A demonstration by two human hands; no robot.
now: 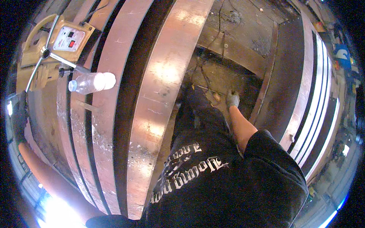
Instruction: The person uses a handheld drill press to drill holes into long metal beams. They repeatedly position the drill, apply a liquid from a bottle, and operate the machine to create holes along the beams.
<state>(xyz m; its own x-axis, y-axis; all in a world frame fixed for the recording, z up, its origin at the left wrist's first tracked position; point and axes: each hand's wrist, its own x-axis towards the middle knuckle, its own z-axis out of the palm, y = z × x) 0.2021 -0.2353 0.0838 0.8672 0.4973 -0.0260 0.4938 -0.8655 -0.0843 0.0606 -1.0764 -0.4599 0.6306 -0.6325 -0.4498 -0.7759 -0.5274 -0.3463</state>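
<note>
My right hand (pixel 232 99), in a grey work glove, is low down between the steel beams, its fingers closed. A thin pale rod (pixel 208 89) runs leftward from it, over a yellowish patch by my dark trouser leg; the grip itself shows only in small detail. Out at the far left rim, my left hand (pixel 19 127) wears a dark glove. It is next to the lower part of a tan drilling machine (pixel 38 72) with a spoked feed handle (pixel 46 53). Shadow and lens bend hide its fingers.
A clear plastic bottle (pixel 86 83) with a blue cap lies across the beams beside the machine. Long brown steel beams (pixel 159 87) run on my left, with dark gaps between. More beams (pixel 304 87) stand at right. Dark cables (pixel 203 70) hang ahead over the dirty ground.
</note>
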